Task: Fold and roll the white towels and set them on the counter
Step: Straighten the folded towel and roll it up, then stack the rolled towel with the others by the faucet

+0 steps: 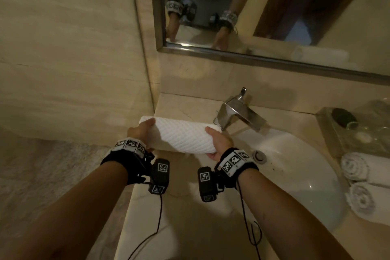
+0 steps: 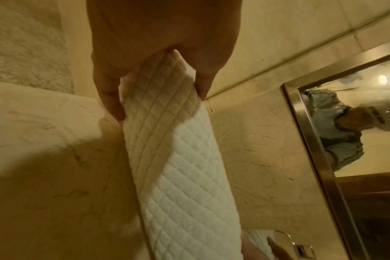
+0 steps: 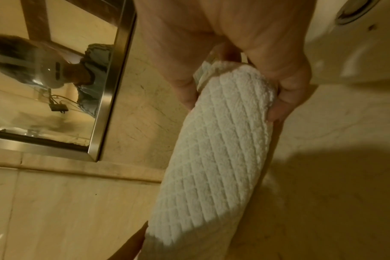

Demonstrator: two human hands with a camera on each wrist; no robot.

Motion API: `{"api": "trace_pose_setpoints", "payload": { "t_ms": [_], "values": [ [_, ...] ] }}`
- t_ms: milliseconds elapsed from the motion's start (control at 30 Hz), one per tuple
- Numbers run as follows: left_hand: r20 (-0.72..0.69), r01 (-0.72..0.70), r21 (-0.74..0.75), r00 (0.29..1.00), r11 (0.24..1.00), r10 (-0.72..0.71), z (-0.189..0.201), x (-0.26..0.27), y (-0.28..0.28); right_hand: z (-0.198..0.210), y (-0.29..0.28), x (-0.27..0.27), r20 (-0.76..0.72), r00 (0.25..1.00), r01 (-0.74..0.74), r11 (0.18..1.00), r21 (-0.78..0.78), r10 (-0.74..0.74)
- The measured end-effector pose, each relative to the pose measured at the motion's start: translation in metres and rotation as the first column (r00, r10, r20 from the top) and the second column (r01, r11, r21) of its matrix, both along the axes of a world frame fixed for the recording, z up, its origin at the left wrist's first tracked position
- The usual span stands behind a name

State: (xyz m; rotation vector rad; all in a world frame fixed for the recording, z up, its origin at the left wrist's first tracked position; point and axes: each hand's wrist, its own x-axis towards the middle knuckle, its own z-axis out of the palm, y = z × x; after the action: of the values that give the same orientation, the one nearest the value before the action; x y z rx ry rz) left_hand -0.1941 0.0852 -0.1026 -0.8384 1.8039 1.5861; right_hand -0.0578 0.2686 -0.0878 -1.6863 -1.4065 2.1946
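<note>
The counter (image 1: 185, 207) is lying beside the sink (image 1: 295, 167); the rolled white towel (image 1: 185, 135) is hovering over its back corner; it is looking soft, light and apt to unroll, so gripping both ends suits it; the left hand (image 1: 140, 131) and right hand (image 1: 219, 141) are curling fingers (image 2: 109, 98) around those ends.

- Rolled white towels: 3 in total. 1 quilted roll (image 1: 185, 136) is held btw. both hands; 2 terry rolls, (image 1: 363, 165) and (image 1: 368, 199), lie at the right of the basin, one just beside the other.
- Hands: 2, left hand (image 1: 140, 131) and right hand (image 1: 219, 143), one at each end of the quilted roll.
- Faucet (image 1: 238, 112): 1.
- Basin (image 1: 299, 179): 1, w/ 1 drain (image 1: 260, 156).
- Mirror (image 1: 274, 6): 1.
- Clear tray (image 1: 358, 129) w/ glassware: 1; no. of glasses not clear.
</note>
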Motion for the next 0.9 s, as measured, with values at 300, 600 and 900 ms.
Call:
{"api": "trace_pose_setpoints", "payload": {
  "t_ms": [300,600,900],
  "values": [
    [-0.122,-0.021,-0.189,0.993,0.982,-0.002,0.001,-0.041,0.042,-0.031,0.014,-0.069,0.080,0.992,0.081,0.985,0.149,-0.094],
    [-0.154,0.041,-0.141,0.986,0.989,-0.063,0.000,-0.088,0.067,-0.073,0.042,-0.132,0.063,0.994,0.080,0.988,0.131,-0.089],
    [-0.150,0.054,-0.355,0.982,0.933,-0.114,0.003,-0.111,0.097,-0.032,0.044,-0.147,0.108,0.994,0.013,0.986,0.164,-0.031]
  ]
}}
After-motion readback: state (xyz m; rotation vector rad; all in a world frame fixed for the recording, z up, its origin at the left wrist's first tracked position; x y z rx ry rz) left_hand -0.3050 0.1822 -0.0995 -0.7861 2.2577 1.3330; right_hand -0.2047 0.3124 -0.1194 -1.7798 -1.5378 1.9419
